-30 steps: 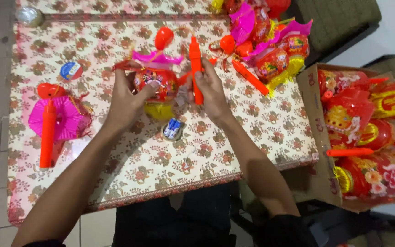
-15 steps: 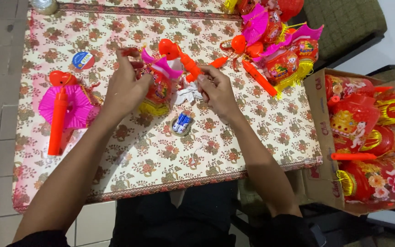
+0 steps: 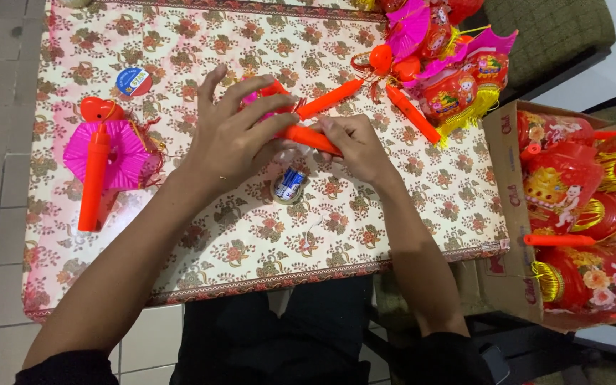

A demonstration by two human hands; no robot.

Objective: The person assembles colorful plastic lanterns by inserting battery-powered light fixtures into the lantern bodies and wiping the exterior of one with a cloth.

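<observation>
My left hand [image 3: 233, 132] lies over a red and pink toy lantern [image 3: 271, 91] on the flowered tablecloth [image 3: 251, 235], fingers spread across it so that most of it is hidden. My right hand [image 3: 354, 146] grips the lantern's orange stick handle [image 3: 306, 137] near its middle. A small blue and white battery [image 3: 290, 184] lies on the cloth just below both hands.
A flat pink lantern with an orange stick [image 3: 105, 160] lies at the left, a round blue sticker [image 3: 134, 80] behind it. Several lanterns [image 3: 450, 68] and orange sticks [image 3: 411, 114] are piled at the back right. A cardboard box [image 3: 507, 228] of red lanterns stands at the right.
The lantern has been lowered flat onto the table under my left hand, and my right hand has shifted onto the orange stick. The view has moved closer.
</observation>
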